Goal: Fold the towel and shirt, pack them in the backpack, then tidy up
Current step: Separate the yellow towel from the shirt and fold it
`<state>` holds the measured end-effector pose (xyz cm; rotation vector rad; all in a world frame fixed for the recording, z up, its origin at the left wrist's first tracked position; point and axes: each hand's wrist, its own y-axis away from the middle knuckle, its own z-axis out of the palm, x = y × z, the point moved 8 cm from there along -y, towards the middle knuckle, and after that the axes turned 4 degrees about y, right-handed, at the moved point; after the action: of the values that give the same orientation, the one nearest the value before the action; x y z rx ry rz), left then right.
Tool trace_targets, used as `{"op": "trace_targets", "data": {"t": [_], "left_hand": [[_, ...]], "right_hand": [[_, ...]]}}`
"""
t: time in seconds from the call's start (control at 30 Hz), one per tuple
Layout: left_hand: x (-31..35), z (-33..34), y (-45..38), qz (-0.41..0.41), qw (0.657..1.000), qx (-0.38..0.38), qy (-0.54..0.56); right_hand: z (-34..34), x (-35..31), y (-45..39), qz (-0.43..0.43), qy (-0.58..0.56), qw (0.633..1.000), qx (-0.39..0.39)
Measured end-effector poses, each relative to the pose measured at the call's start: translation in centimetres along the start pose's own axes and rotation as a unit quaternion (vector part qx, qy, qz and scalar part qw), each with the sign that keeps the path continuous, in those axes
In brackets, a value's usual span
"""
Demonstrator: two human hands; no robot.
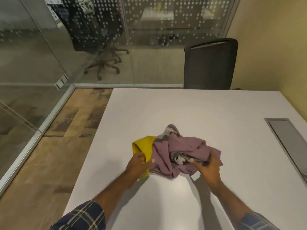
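1. Shirt (181,150): mauve knit garment with grey-and-white striped trim, lying crumpled in a loose heap near the middle of the table (216,110). Judged soft, light and limp; it will sag and drape when lifted, so it is best taken at a seam, hem or shoulder line, not by the bulk.
2. Towel (143,146): yellow cloth, touching the shirt's left side and partly tucked under it. Judged equally soft and light; a corner or edge gives the surest hold.
3. Left hand (138,165): fingers (141,157) closed around the near edge of the towel, thumb tip showing at the shirt's border.
4. Right hand (207,168): resting on the shirt's near right edge; fingers curled into the cloth, apparently pinching a dark-trimmed fold, though motion blur leaves the hold uncertain.
5. Stage, as judged: neither piece is folded yet; separating the two comes first. No backpack is in view.
6. Surroundings: grey cable hatch (289,138) set into the table at right; dark office chair (210,63) at the far edge; glass partition (166,39) beyond.
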<state>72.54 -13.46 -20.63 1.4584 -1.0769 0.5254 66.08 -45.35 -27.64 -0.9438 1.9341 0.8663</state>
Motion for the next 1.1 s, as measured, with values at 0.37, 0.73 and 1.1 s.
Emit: {"op": "trace_targets", "data": {"t": [0.37,0.73,1.1], "left_hand": [[3.0,-1.3,-1.7,-0.021,0.983,0.06,0.174],[15.1,-6.5,0.7,0.169,0.958,0.068,0.221],[21.4,-7.8,3.8,0.203,0.952,0.049,0.223]], "right_hand": [[10.6,-11.0,4.4,-0.262,0.482,0.821,-0.16],[7.1,-11.1,0.1,-0.107,0.571,0.788,-0.203],[8.5,-20.9,4.2,-0.214,0.398,0.884,-0.121]]}}
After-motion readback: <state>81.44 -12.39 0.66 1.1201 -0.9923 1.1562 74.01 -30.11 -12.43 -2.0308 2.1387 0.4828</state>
